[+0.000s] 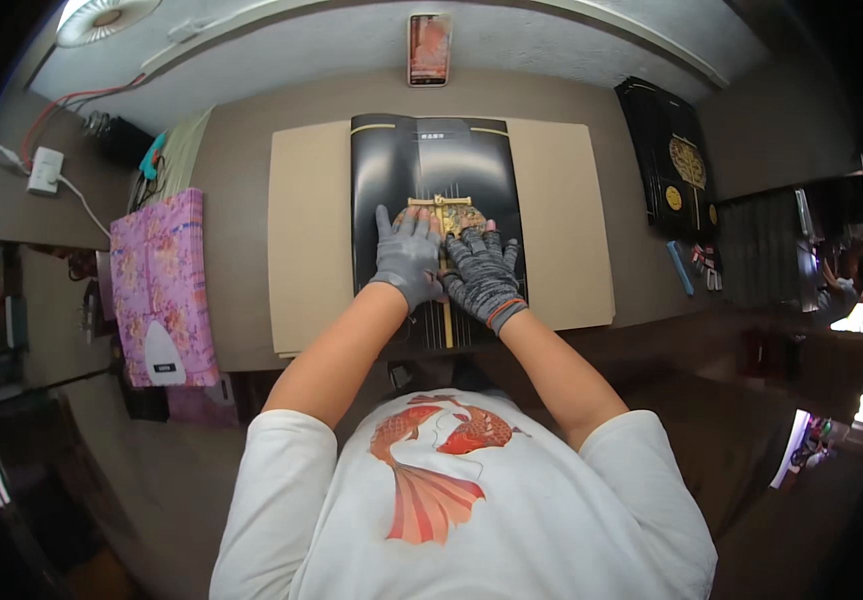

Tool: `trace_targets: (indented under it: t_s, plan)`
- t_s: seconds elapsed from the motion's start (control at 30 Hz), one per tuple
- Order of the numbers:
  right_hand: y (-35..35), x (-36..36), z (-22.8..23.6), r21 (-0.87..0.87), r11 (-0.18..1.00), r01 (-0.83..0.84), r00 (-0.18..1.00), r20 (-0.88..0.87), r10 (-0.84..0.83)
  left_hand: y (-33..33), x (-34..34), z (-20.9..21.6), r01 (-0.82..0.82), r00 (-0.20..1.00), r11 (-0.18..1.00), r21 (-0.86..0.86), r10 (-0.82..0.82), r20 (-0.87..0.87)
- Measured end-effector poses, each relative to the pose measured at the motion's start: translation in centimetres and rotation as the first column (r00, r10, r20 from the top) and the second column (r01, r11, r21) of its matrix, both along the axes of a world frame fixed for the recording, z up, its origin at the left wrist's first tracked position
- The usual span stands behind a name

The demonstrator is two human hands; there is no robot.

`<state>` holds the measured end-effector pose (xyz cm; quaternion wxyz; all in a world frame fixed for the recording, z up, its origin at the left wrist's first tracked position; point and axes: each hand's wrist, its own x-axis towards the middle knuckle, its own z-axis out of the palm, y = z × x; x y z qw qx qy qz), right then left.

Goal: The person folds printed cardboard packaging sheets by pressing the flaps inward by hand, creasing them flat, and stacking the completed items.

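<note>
A glossy black printed sheet or flat bag [381, 150] with gold decoration lies over a large piece of tan cardboard [561, 220] in front of me. My left hand [407, 262], in a plain grey glove with bare fingertips, lies flat on it with fingers stretched. Beside it, my right hand [483, 266], in a mottled dark grey glove with an orange cuff edge, also rests flat with its fingers apart. The hands sit side by side, thumbs close together, partly covering a round gold motif [464, 216]. Neither hand grips anything.
At the left are a purple floral-patterned board [161, 280], a white power strip [46, 171] and cables. A phone [429, 50] stands at the back. More black and gold flat bags [666, 160] lie at the right, near a blue tool [680, 267]. The table [561, 110] ends close to my body.
</note>
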<state>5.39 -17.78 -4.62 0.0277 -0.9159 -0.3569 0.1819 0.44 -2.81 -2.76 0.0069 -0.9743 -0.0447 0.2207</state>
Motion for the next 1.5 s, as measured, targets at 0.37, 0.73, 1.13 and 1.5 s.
trace_targets:
  t_s: [0.37, 0.73, 1.13, 1.5]
  plan:
    - [-0.4, 0.3, -2.4, -0.088, 0.991, -0.100, 0.976, 0.185, 0.115, 3.2, -3.0, -1.2, -0.042, 0.915, 0.995, -0.091, 0.075, 0.396]
    - [-2.4, 3.5, -3.0, 0.347, 0.934, 0.086, 0.970, 0.186, -0.158, 4.0, -3.8, -3.5, -0.064, 0.907, 0.996, -0.060, 0.083, 0.413]
    - [0.2, 1.8, 1.1, -0.085, 0.984, 0.158, 0.979, 0.140, -0.145, 5.0, -1.3, -1.5, -0.066, 0.952, 0.998, -0.024, 0.070, 0.298]
    - [0.8, 1.6, 3.1, -0.132, 0.982, 0.136, 0.986, 0.120, -0.120, 5.4, -1.6, -4.3, -0.092, 0.903, 0.995, -0.038, 0.099, 0.418]
